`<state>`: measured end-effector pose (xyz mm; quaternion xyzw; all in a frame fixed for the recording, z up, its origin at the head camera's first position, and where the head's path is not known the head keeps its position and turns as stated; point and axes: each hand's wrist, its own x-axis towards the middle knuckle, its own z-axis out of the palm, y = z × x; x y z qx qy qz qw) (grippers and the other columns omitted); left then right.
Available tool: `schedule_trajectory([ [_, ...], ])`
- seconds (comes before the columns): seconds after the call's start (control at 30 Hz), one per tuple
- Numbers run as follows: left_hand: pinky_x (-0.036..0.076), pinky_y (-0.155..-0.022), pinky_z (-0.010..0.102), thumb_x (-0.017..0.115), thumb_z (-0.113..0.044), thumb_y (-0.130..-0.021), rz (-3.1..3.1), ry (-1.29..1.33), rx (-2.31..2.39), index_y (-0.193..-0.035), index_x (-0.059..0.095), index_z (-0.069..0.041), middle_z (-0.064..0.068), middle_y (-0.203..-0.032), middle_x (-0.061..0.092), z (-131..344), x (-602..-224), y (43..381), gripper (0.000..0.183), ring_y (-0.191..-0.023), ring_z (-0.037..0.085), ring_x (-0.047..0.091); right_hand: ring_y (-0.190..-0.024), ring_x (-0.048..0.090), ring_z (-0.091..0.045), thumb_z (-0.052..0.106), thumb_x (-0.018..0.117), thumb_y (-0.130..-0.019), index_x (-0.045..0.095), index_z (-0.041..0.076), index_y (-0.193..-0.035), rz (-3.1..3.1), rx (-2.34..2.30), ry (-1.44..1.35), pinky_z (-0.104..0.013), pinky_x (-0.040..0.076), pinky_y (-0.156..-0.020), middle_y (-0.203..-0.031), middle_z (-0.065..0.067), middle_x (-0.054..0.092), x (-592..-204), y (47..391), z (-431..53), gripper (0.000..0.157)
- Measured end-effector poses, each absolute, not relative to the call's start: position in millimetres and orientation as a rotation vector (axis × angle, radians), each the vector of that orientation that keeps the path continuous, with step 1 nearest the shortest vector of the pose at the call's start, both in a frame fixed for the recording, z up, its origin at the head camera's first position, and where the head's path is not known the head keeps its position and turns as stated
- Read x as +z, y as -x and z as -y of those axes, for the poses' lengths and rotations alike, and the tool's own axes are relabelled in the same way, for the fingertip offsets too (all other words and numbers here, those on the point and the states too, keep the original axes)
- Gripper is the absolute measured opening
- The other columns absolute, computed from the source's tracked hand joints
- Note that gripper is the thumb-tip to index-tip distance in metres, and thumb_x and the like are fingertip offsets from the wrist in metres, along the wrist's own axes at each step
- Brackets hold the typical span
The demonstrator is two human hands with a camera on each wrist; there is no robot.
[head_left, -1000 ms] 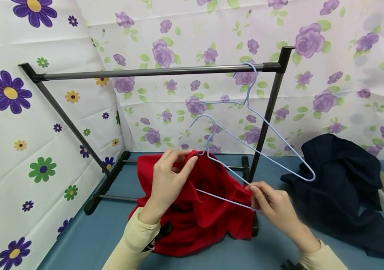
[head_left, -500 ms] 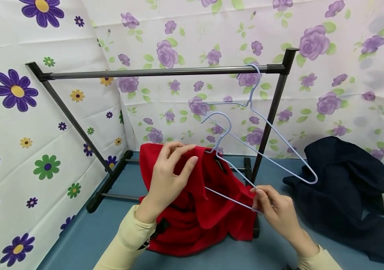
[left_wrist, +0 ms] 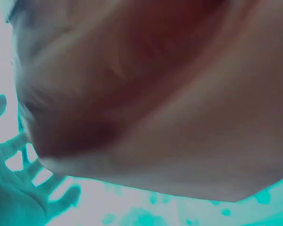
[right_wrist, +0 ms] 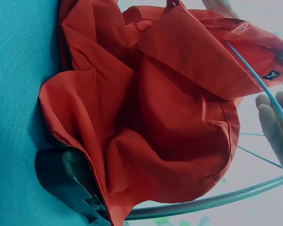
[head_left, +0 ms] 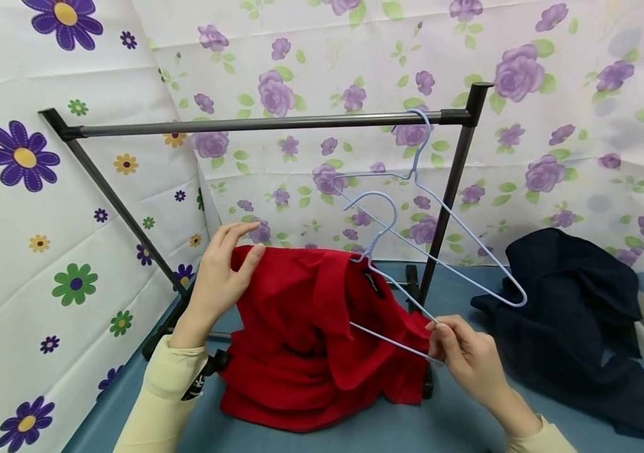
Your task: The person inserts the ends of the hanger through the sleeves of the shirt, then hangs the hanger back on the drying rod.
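A red garment with a collar flap and a small black label stands bunched on the blue surface. A pale blue wire hanger is partly inside it, its hook rising at the neck and its left end hidden by the cloth. My right hand pinches the hanger's bare right end with thumb and fingers. At the garment's upper left edge is my left hand, its fingers extended and thumb apart. In the left wrist view its spread fingers show beside the large cloth.
Behind the garment stands a black clothes rack with a crossbar. A second blue wire hanger hangs near its right end, overlapping the view above my right hand. Dark navy cloth lies heaped at right.
My left hand has moved left along the garment's top edge, from near the hanger's neck to the far left. The hanger's hook has tilted right; my right hand keeps its pinch.
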<state>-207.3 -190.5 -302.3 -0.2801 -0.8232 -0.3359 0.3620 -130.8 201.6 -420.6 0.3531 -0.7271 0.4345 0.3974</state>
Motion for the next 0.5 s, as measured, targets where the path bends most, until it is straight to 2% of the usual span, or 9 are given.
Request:
schedule_trajectory([
  [0.1, 0.05, -0.091, 0.034, 0.065, -0.019, -0.1, 2.156, 0.763, -0.919, -0.121, 0.071, -0.012, 0.006, -0.117, 0.069, 200, -309, 209, 0.023, -0.107, 0.021, 0.064, -0.052, 0.049, 0.0, 0.003, 0.054, -0.103, 0.064, 0.0, -0.098, 1.852, 1.11, -0.896, -0.013, 0.044, -0.048, -0.068, 0.004, 0.059, -422, 129, -203, 0.012],
  [0.2, 0.051, -0.08, 0.021, 0.066, -0.011, -0.099, 2.154, 0.811, -0.942, -0.111, 0.076, -0.012, 0.004, -0.106, 0.074, 206, -316, 210, 0.015, -0.093, 0.016, 0.067, -0.053, 0.05, -0.001, 0.002, 0.056, -0.102, 0.065, 0.001, -0.098, 1.87, 1.121, -0.891, -0.013, 0.045, -0.048, -0.069, 0.003, 0.059, -424, 126, -204, 0.01],
  [0.33, 0.049, -0.074, 0.017, 0.067, -0.003, -0.096, 2.123, 0.86, -0.96, -0.101, 0.076, -0.011, 0.003, -0.097, 0.074, 210, -320, 211, 0.013, -0.083, 0.012, 0.066, -0.053, 0.05, -0.001, 0.0, 0.057, -0.101, 0.065, 0.001, -0.098, 1.884, 1.126, -0.885, -0.013, 0.045, -0.049, -0.069, 0.004, 0.058, -425, 126, -205, 0.008],
  [0.5, 0.049, -0.075, 0.017, 0.069, 0.003, -0.092, 2.067, 0.914, -0.948, -0.094, 0.076, -0.012, 0.002, -0.09, 0.073, 210, -318, 212, 0.017, -0.081, 0.011, 0.066, -0.054, 0.049, 0.001, -0.002, 0.058, -0.099, 0.065, 0.001, -0.098, 1.885, 1.124, -0.893, -0.013, 0.044, -0.048, -0.068, 0.006, 0.057, -425, 126, -207, 0.008],
])
